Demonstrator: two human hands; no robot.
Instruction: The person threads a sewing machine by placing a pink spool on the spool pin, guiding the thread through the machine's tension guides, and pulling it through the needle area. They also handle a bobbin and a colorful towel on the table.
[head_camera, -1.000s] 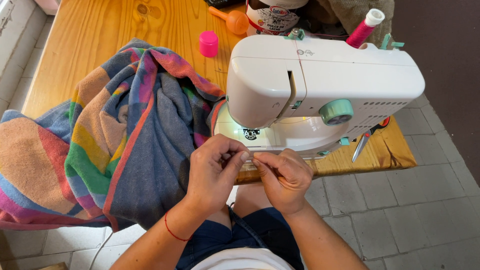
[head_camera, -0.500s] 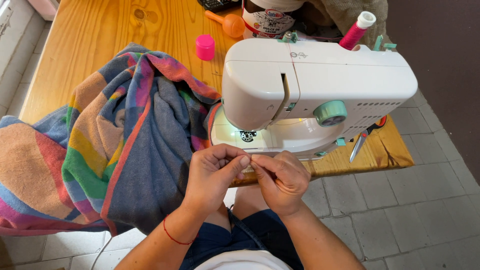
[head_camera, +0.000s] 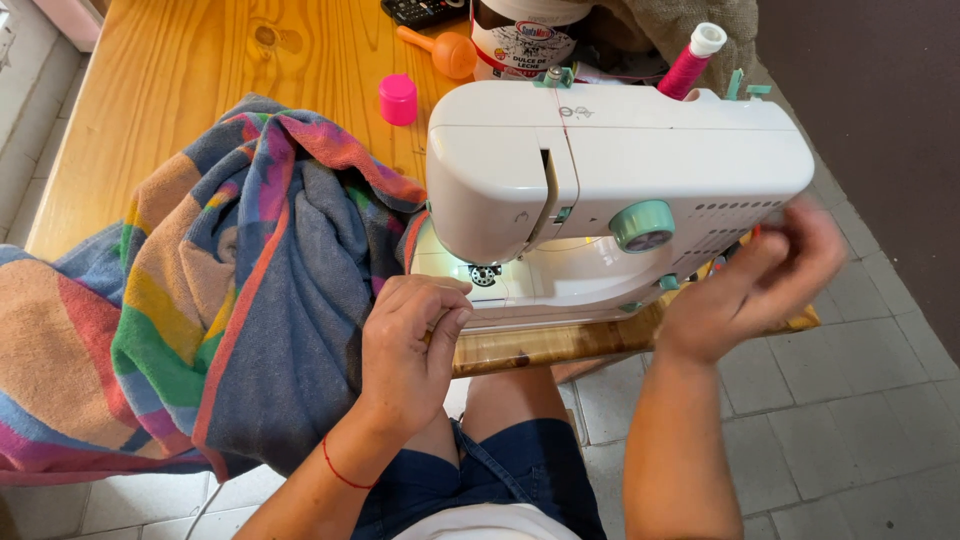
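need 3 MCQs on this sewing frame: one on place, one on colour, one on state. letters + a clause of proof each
1. Where does the pink cap stand?
A. on the wooden table, beyond the towel
B. on top of the sewing machine
C. on the floor tiles

2. What colour is the thread spool on top of the sewing machine?
A. yellow
B. pink
C. black

3. How is the left hand placed?
A. flat on the striped towel
B. lifted off to the machine's right end
C. fingers pinched together at the machine's bed, near the needle

Answers:
1 A: the cap sits on bare wood past the striped towel.
2 B: the spool's thread is pink, with a white top.
3 C: the left hand is curled in front of the lit needle area; it is the right hand, blurred, that is by the right end.
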